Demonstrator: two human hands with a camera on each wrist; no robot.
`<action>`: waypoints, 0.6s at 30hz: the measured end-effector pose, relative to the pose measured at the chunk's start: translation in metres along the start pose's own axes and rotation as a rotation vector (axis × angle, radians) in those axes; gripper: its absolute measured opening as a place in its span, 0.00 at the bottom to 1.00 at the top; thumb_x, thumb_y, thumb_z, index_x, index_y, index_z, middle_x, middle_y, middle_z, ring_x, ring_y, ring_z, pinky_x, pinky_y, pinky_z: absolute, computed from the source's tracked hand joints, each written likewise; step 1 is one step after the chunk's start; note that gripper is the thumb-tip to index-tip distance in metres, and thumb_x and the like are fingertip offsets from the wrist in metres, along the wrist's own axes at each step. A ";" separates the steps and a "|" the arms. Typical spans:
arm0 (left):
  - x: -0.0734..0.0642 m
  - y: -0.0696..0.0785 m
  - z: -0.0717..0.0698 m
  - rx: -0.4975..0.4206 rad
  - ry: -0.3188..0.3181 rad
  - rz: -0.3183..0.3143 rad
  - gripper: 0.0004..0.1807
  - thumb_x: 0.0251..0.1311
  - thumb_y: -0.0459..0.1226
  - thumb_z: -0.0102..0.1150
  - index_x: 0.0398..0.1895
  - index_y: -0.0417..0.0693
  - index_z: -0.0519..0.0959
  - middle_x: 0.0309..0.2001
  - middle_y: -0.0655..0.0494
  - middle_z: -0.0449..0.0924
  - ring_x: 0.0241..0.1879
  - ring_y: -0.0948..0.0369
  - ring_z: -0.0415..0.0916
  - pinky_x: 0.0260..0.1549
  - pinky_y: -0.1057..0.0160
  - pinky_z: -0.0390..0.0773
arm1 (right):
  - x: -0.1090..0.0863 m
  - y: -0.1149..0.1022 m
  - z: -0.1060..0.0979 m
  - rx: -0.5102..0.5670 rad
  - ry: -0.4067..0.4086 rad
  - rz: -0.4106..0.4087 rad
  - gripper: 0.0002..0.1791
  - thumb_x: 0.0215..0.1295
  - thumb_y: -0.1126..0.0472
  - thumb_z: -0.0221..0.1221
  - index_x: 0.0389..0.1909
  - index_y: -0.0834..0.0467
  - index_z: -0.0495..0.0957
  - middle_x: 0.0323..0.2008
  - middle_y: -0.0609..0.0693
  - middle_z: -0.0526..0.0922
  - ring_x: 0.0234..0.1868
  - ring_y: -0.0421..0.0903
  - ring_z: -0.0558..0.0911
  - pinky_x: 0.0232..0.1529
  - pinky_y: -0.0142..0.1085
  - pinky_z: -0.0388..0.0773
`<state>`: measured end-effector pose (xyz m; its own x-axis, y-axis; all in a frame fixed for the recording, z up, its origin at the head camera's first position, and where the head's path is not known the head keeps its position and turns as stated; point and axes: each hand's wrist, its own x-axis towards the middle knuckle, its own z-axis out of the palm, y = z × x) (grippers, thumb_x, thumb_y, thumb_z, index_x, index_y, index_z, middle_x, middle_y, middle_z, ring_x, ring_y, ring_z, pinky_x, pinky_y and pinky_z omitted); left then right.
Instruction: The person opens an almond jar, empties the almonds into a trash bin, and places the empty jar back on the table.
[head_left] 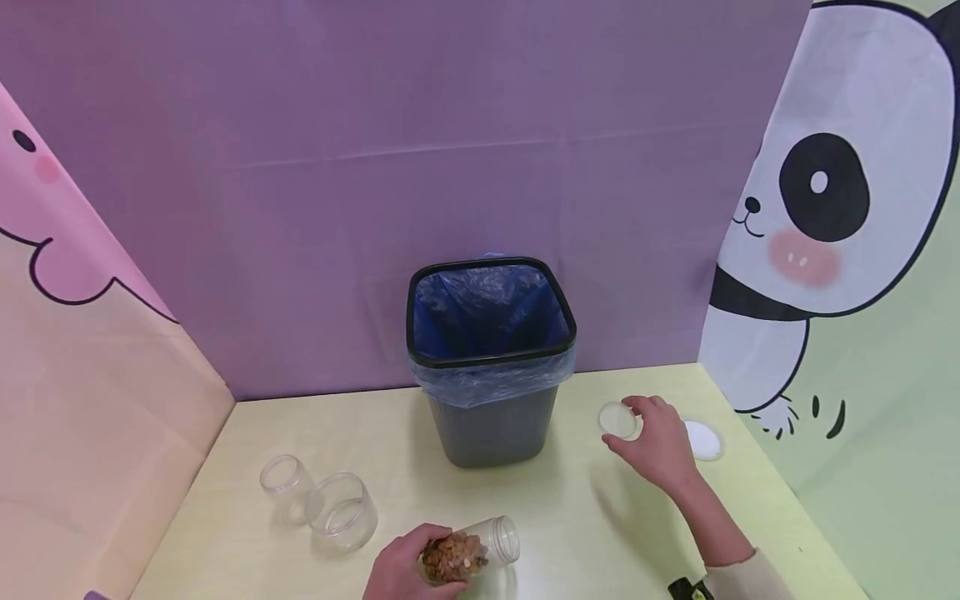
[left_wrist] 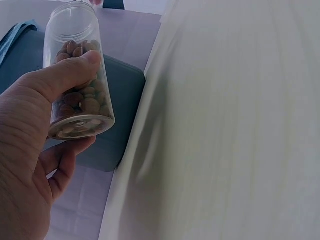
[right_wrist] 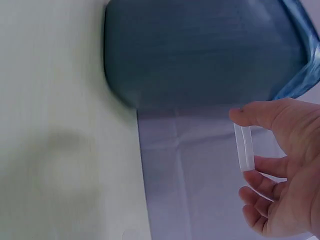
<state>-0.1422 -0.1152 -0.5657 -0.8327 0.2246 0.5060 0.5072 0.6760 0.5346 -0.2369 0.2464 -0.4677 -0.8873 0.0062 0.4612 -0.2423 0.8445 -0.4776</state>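
Observation:
My left hand [head_left: 405, 568] grips a clear jar [head_left: 495, 540] partly filled with brown nuts [head_left: 454, 557], perhaps hazelnuts. In the head view the jar leans over to the right, its uncovered mouth pointing that way. The left wrist view shows the thumb across the jar's side and the nuts [left_wrist: 90, 105] down at its base. Off to the right, my right hand [head_left: 660, 443] pinches a round translucent lid [head_left: 617, 420] by its edges, above the table. Seen edge-on in the right wrist view, the lid [right_wrist: 244, 147] sits between thumb and fingers.
A grey bin [head_left: 495, 429] with a blue liner [head_left: 491, 379] and black rim stands at the table's back. Two uncovered clear containers, a small one [head_left: 288, 492] and a wider one [head_left: 343, 517], are at the left. A white round lid [head_left: 703, 440] lies beyond my right hand.

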 end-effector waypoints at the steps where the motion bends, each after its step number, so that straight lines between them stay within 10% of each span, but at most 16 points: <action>1: 0.000 0.001 0.000 0.002 -0.003 -0.006 0.33 0.19 0.54 0.75 0.39 0.64 0.75 0.34 0.76 0.75 0.28 0.73 0.71 0.25 0.68 0.71 | 0.004 0.003 0.001 -0.002 -0.006 0.009 0.31 0.35 0.50 0.70 0.41 0.63 0.75 0.34 0.56 0.74 0.35 0.54 0.72 0.34 0.45 0.67; 18: -0.008 0.002 -0.008 0.034 -0.027 -0.049 0.34 0.24 0.56 0.72 0.42 0.68 0.72 0.36 0.74 0.75 0.29 0.71 0.70 0.27 0.67 0.71 | 0.052 0.045 0.029 -0.100 -0.135 0.100 0.32 0.41 0.48 0.66 0.44 0.66 0.73 0.39 0.64 0.72 0.41 0.64 0.70 0.32 0.54 0.65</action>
<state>-0.1325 -0.1207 -0.5632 -0.8625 0.2092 0.4609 0.4580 0.7101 0.5348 -0.3051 0.2694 -0.4875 -0.9512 0.0269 0.3074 -0.1158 0.8923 -0.4363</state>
